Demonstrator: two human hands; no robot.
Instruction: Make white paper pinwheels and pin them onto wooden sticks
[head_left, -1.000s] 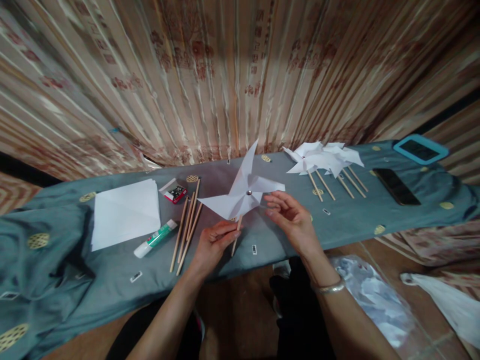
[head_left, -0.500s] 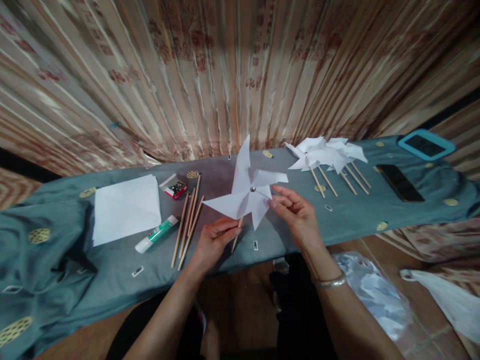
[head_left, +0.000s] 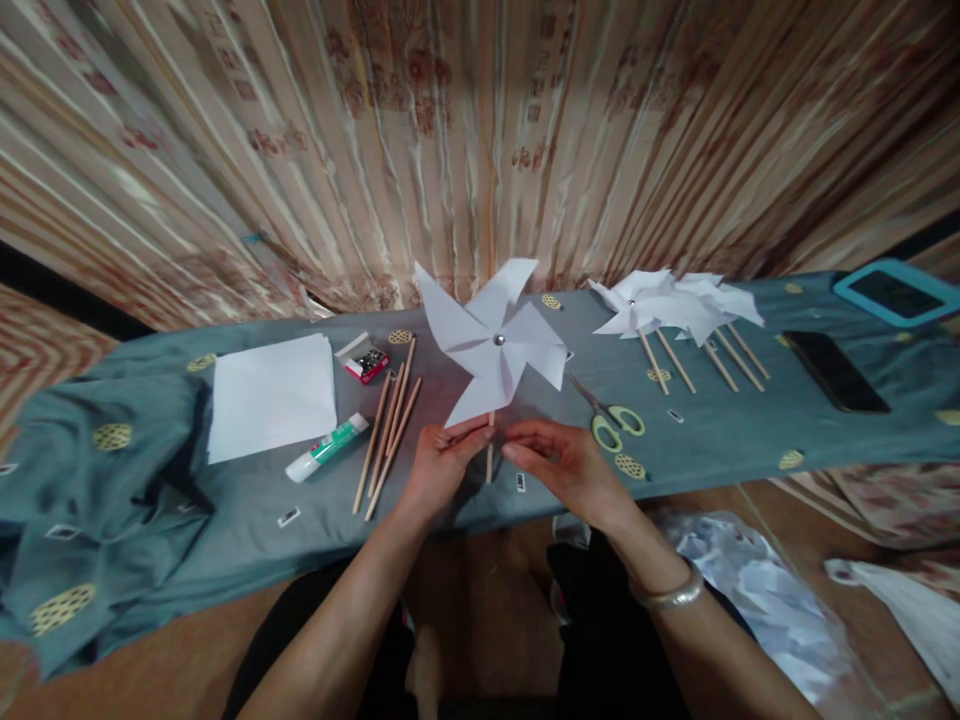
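Observation:
A white paper pinwheel [head_left: 480, 335] with a silver pin at its centre stands upright in front of me. My left hand [head_left: 446, 460] is closed, pinching its wooden stick just below the blades. Beside the stick, on its right, is my right hand [head_left: 559, 465], fingers bent and a little apart, holding nothing that I can see. A pair of scissors [head_left: 609, 415] with light green handles lies just beyond my right hand. Several wooden sticks [head_left: 386, 440] lie left of the pinwheel.
On the cloth-covered table [head_left: 255, 540] are a paper stack [head_left: 274, 395], a glue stick [head_left: 326, 450], an open box of pins [head_left: 365, 362], several finished pinwheels [head_left: 686, 305], a phone [head_left: 836, 370] and a blue-framed device [head_left: 896, 293]. A plastic bag of paper [head_left: 757, 590] lies on the floor.
My right hand has left the blades and moved down beside the stick. The blades have turned to face me more squarely, and the scissors have come into view. My left hand keeps its pinch.

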